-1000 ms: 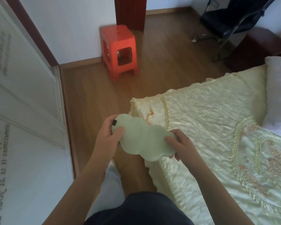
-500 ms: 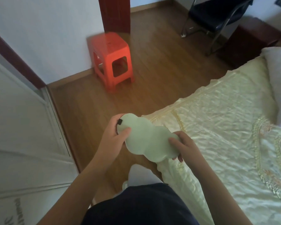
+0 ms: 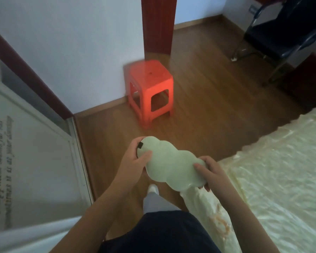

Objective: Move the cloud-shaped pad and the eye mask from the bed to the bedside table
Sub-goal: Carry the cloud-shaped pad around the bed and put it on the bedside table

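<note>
Low in the frame's centre: pale green cloud-shaped pad (image 3: 173, 166), off the bed (image 3: 281, 170), gripped at both ends, left hand (image 3: 135, 161) fingers and right hand (image 3: 211, 172) fingers curled around its edges. Above, orange stool (image 3: 150, 88) on wooden floor (image 3: 208, 110).

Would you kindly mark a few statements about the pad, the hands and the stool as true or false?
1. Both hands hold the pad. True: left hand at one end, right hand at the other.
2. The pad lies flat on the bed. False: it is held in the air beside the bed's corner.
3. The stool is blue. False: it is orange-red.
4. The stool stands on the wooden floor near the wall. True.
5. The eye mask is in the left grip. False: no eye mask shows.
</note>
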Tool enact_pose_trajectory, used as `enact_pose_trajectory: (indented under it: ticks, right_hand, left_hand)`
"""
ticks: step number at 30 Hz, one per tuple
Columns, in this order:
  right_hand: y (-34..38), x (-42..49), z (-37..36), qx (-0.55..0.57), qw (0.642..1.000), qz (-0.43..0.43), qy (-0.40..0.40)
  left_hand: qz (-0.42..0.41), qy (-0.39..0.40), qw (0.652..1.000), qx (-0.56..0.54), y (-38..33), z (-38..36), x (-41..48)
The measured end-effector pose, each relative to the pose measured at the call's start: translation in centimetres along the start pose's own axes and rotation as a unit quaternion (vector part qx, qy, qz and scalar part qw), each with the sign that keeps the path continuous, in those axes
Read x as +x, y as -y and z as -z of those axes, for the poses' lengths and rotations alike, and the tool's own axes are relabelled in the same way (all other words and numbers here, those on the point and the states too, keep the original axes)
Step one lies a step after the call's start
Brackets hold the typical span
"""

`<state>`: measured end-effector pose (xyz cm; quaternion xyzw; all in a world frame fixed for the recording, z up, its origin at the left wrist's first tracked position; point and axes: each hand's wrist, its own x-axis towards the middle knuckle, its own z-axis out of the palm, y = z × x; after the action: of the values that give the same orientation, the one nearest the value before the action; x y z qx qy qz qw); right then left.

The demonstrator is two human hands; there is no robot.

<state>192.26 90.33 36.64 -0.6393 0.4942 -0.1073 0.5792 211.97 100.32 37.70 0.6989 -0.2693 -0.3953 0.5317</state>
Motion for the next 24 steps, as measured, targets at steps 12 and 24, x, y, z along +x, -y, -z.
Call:
enact_pose_trajectory:
  ticks: [12, 24]
  right_hand:
    - [7.9, 12.7, -0.8, 0.021, 0.999, -0.035, -0.024]
    - [15.0, 29.8, -2.6, 0.030, 0.989, -0.098, -0.106]
  left_hand:
    - [-0.017, 0.043, 0.998, 0.032, -5.1, 3.1, 16.4]
    - [-0.005, 0.181, 0.978, 0.107, -9.5, 6.4, 38.4]
